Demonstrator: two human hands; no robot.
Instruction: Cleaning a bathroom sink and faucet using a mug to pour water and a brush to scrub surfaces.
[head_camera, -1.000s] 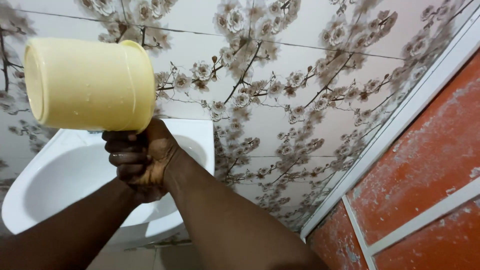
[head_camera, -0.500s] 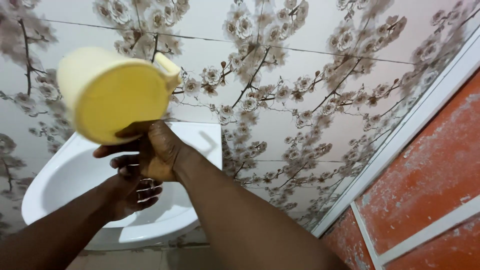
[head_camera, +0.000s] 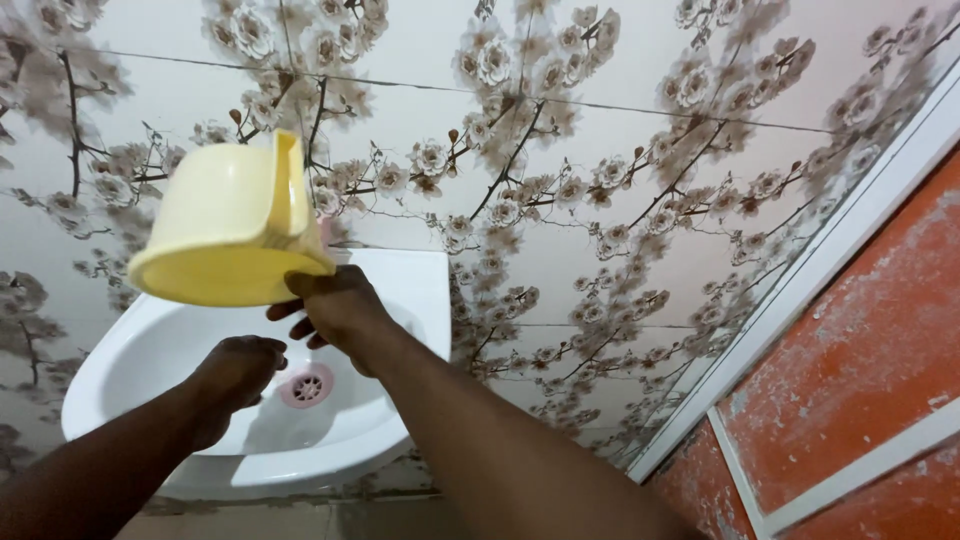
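Your right hand (head_camera: 335, 305) pinches the yellow jug (head_camera: 228, 225) by its rim, mouth tipped down above the basin (head_camera: 400, 400). Left hand (head_camera: 235, 372) hangs curled and empty over the drain (head_camera: 307, 386). That thin wet grip could slip, dropping the jug into the basin.

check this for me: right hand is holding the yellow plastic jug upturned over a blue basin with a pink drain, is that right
Not quite: the basin is white, not blue, as the head view shows. The rest stands: the right hand holds the yellow plastic jug upturned above it, and the drain is pink.
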